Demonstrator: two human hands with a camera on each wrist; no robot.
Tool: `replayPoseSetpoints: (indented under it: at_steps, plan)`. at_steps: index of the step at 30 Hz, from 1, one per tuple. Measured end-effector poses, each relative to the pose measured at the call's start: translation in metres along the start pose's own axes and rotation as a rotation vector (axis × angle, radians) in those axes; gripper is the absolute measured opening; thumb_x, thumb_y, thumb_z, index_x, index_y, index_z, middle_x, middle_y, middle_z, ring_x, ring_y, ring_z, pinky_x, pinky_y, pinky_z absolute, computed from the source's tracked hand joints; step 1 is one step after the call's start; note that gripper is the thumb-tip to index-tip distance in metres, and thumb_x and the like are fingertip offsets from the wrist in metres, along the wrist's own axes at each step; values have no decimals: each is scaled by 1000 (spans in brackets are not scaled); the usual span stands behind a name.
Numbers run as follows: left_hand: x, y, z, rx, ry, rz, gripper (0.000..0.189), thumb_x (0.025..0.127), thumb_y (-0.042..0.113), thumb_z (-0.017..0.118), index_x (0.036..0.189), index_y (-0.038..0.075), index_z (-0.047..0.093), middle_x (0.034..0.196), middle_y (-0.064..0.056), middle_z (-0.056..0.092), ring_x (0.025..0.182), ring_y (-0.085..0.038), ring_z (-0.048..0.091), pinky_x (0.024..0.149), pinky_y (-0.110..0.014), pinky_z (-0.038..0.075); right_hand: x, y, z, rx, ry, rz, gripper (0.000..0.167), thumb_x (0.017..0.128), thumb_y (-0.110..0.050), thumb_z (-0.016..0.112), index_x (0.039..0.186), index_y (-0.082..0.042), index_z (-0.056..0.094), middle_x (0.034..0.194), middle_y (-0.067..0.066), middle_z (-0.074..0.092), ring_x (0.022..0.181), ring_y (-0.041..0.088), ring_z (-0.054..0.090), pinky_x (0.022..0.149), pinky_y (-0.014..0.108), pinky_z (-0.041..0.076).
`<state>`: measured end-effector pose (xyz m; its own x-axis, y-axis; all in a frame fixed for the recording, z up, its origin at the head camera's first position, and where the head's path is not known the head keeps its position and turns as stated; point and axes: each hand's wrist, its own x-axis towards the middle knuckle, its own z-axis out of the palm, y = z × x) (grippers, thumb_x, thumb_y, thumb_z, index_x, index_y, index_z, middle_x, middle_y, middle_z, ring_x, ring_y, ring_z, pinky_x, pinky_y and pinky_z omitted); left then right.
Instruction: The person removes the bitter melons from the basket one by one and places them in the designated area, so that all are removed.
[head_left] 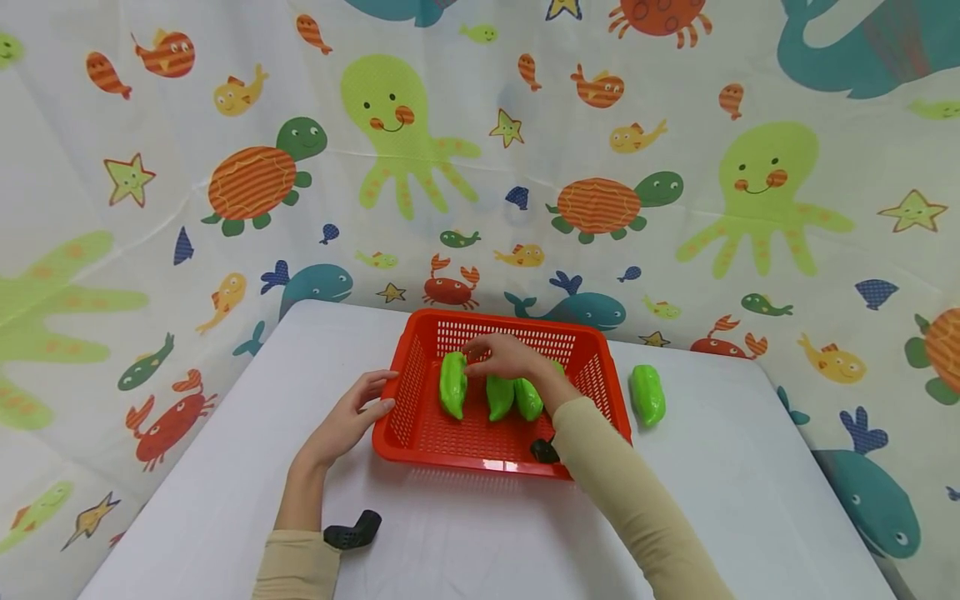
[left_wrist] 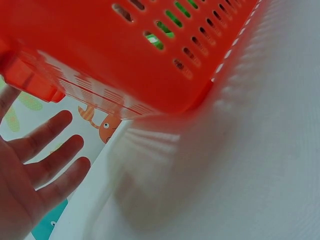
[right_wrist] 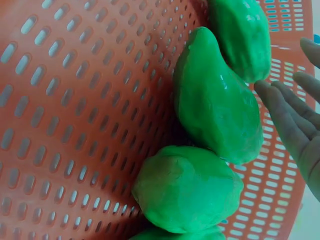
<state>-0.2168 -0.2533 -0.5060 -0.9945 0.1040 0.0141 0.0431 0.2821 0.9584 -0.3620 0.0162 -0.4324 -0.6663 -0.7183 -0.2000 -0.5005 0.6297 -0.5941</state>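
A red perforated plastic basket (head_left: 480,467) stands on the table with several glossy green, pear-shaped vegetables inside. My right hand (head_left: 506,357) reaches into it from above, beside the leftmost green vegetable (head_left: 452,390). In the right wrist view its fingers (right_wrist: 287,117) are extended near the tip of the uppermost green vegetable (right_wrist: 241,37); whether they touch cannot be told. Two more, a pointed green vegetable (right_wrist: 217,102) and a rounder green vegetable (right_wrist: 187,190), lie below. My left hand (head_left: 348,425) is at the basket's left rim, its fingers (left_wrist: 52,167) spread and fairly straight.
One more green vegetable (head_left: 647,395) lies on the white table (head_left: 735,467), right of the basket. A black wrist device (head_left: 352,531) sits at the left cuff, another black device (head_left: 543,451) at the right. Behind the table hangs a sea-animal curtain (head_left: 465,175).
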Motion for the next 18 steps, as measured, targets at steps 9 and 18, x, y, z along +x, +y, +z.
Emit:
replayPoseSetpoints:
  at_steps: [9,18]
  plan:
    - [0,0,0,-12,1,2,53,96,33,62,143,24,41,149,-14,40,137,-39,35,98,-55,46,5,-5,7,-45,-44,25,48,93,-33,67,136,-15,58,130,8,62,119,22,57,97,37,48]
    - [-1,-1,0,-12,1,-1,53,96,32,62,143,23,42,149,-15,40,138,-40,34,98,-57,45,8,-12,10,-92,-60,6,42,94,-29,67,133,-15,62,130,5,62,120,24,56,100,38,46]
